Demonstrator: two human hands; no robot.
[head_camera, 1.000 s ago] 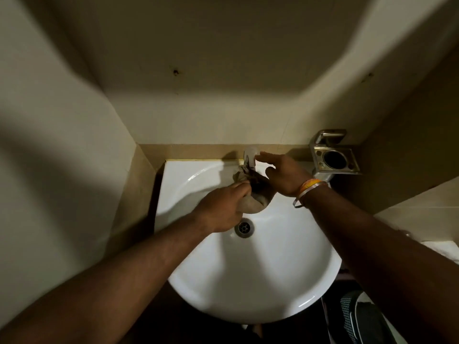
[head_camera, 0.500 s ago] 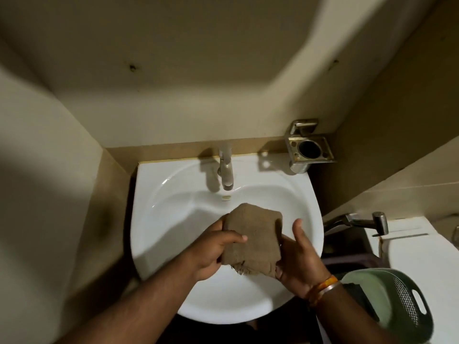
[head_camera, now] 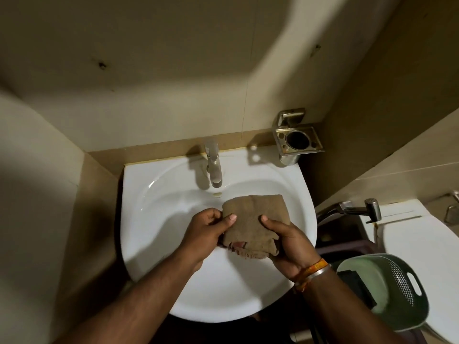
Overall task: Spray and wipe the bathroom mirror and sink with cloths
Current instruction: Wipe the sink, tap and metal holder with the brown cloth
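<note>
1. Over the white sink [head_camera: 159, 244], the left hand [head_camera: 207, 232] and right hand [head_camera: 285, 240] each pinch the folded brown cloth [head_camera: 253, 219], thumbs on top.
2. Wiping the basin looks next, calling for flat pressure below the tap [head_camera: 214, 167].

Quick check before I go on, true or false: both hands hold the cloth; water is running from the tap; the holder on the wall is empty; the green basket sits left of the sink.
1. Both the left hand and the right hand hold the brown cloth. True.
2. Water is running from the tap. False: no stream shows.
3. The metal holder is empty. True.
4. The green basket sits left of the sink. False: it is on the right.
</note>
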